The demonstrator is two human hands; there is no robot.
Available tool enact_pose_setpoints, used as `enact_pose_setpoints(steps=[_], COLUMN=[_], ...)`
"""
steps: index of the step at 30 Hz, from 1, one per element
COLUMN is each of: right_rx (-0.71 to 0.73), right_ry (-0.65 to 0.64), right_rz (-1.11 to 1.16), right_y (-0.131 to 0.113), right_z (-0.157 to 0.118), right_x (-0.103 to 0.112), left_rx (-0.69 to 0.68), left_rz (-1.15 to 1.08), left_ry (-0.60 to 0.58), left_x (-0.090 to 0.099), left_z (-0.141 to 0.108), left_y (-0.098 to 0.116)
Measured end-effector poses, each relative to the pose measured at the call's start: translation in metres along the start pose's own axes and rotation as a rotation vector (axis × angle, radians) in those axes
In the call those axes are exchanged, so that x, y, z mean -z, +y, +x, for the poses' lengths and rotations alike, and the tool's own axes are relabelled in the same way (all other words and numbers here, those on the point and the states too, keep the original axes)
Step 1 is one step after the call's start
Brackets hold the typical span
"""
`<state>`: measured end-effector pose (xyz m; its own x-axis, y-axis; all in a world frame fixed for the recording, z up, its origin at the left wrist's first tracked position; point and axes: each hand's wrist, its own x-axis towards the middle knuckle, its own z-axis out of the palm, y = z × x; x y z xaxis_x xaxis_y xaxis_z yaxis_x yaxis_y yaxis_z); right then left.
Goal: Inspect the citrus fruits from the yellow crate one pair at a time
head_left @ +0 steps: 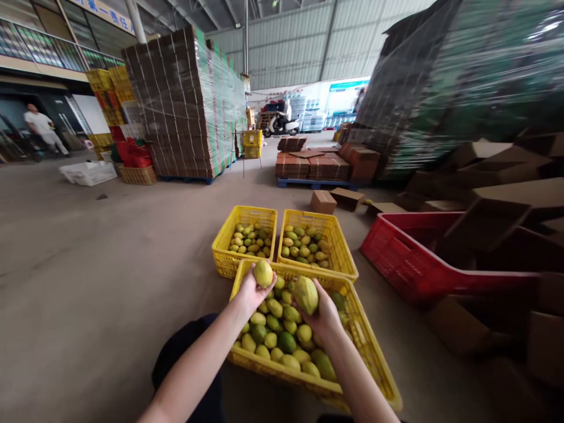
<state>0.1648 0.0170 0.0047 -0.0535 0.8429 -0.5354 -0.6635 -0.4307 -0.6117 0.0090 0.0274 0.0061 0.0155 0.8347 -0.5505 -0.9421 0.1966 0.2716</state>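
Observation:
My left hand [252, 292] is closed around a rounded yellow fruit [263, 274], lemon-like in look, above the far left corner of the near yellow crate [370, 335]. In my right hand [325, 311] is a larger, ridged yellow-green fruit [305, 295], held over the same crate. Below both hands lie many yellow and green fruits [287, 342], partly hidden by my forearms. Just beyond stand two more yellow crates, the left one [220, 249] and the right one [346, 258], each partly filled with similar fruit.
On the right, a red crate [396, 261] holds cardboard, with blurred cartons [497, 211] piled around it. Wrapped pallet stacks [176, 106] rise on both sides. Ahead are small boxes [323, 201] and flattened cardboard on a blue pallet [304, 183]. A person [44, 129] walks at far left.

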Motion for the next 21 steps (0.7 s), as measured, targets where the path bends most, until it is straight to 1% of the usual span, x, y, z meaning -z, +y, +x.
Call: enact_pose_setpoints(steps=[3, 6, 9, 11, 14, 16, 18, 21], right_rx=[-0.04, -0.035, -0.037, -0.052, -0.038, 0.002, 0.008, -0.03], right_ry=[-0.013, -0.048, -0.07, -0.097, -0.092, -0.09, -0.126, -0.246], right_rz=[-0.018, -0.034, -0.024, -0.01, 0.018, 0.026, 0.036, 0.055], right_y=[-0.007, -0.013, -0.016, -0.016, -0.012, -0.01, -0.009, -0.009], right_z=[-0.006, -0.012, -0.013, -0.01, -0.005, -0.002, -0.003, -0.008], right_x=[0.004, 0.008, 0.014, 0.017, 0.019, 0.018, 0.014, 0.008], left_rx=[0.011, 0.007, 0.118, 0.15, 0.077, 0.064, 0.102, 0.143], left_rz=[0.067, 0.08, 0.06, 0.086, 0.181, 0.208, 0.2, 0.223], left_ry=[-0.027, -0.017, -0.052, -0.098, -0.11, -0.097, -0.098, -0.132], left_x=[-0.007, -0.013, -0.013, -0.012, -0.01, -0.01, -0.01, -0.011], left_z=[-0.001, -0.005, -0.009, -0.011, -0.011, -0.011, -0.011, -0.014], left_y=[-0.006, -0.009, -0.009, -0.007, -0.002, 0.002, 0.006, 0.011])
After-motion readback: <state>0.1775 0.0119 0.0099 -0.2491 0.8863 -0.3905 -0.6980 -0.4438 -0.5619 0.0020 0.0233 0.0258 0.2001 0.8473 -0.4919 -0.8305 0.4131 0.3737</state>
